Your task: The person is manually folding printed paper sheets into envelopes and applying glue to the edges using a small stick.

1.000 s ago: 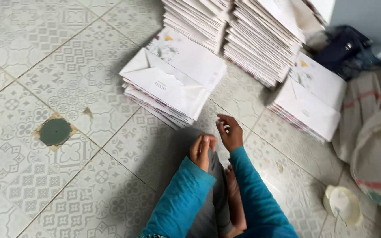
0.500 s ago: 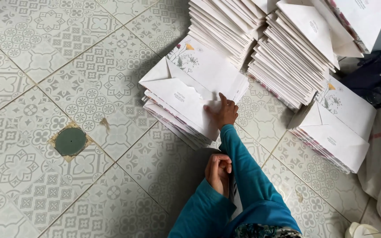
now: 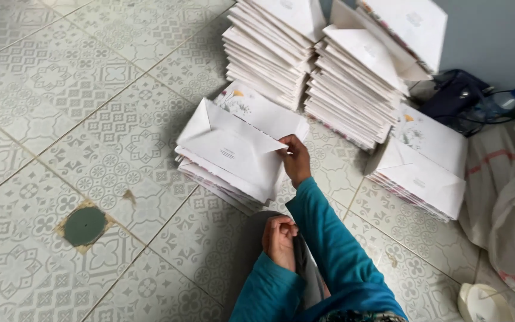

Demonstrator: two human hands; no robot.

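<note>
Teal-sleeved right hand [image 3: 296,160] outstretched, fingers [image 3: 285,145] pinching envelope [image 3: 233,152].

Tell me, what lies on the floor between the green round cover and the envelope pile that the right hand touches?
Only bare patterned tile. In the head view nothing stands between the green cover and the pile under the right hand.

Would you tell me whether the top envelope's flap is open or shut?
Shut: the top envelope shows its triangular flap folded down flat, with the right hand on its tip.
</note>
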